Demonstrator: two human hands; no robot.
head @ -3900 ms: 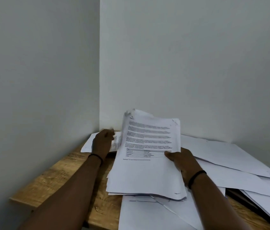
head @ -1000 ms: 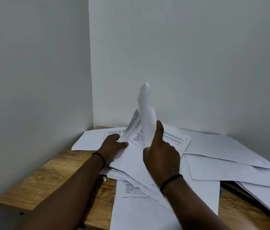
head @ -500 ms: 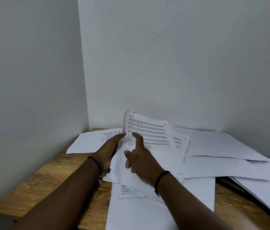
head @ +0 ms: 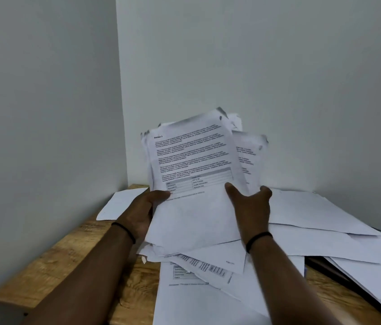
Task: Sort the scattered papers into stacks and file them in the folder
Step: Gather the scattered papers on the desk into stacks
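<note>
A thick sheaf of white printed paper sheets [head: 194, 184] is held up, tilted, above the back left corner of the light wooden bench [head: 51, 261]. The top page shows paragraphs of black text and a small grey table. The left hand [head: 141, 211] grips the sheaf's left edge, thumb on the front near the table. The right hand [head: 249, 205] holds the right side, thumb pressed on the front page, fingers hidden behind the sheets. Each wrist wears a thin black band. Below the sheaf, loose white sheets [head: 208, 277] lie overlapping across the bench, reaching its right edge and front edge. 1 blank white sheet [head: 120, 204] lies at the back left corner, beside the grey walls.
</note>
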